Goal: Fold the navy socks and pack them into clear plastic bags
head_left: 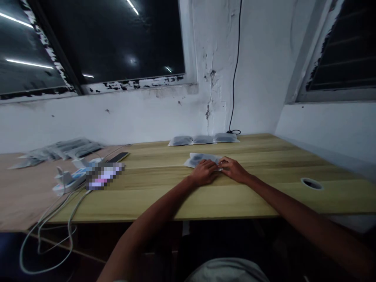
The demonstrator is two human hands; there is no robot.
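Note:
A frosted plastic bag [194, 158] with something dark inside lies flat on the wooden table in front of me. My left hand [205, 172] rests over the bag's lower right part, its fingers curled down onto it. At the bag's right end, my right hand [234, 169] pinches the edge between thumb and fingers, close beside the left. Both hands partly cover that end, and what is inside cannot be made out. Behind them, a row of similar filled frosted bags [204, 140] lies along the table's back edge.
At the left, more frosted bags [67, 149] lie in a pile. A white power strip [69, 184] with plugs and cables stands near a dark phone [118, 157] and a pixelated lit screen [105, 177]. A round cable hole [311, 183] is at the right. A black cable [235, 74] hangs down the wall.

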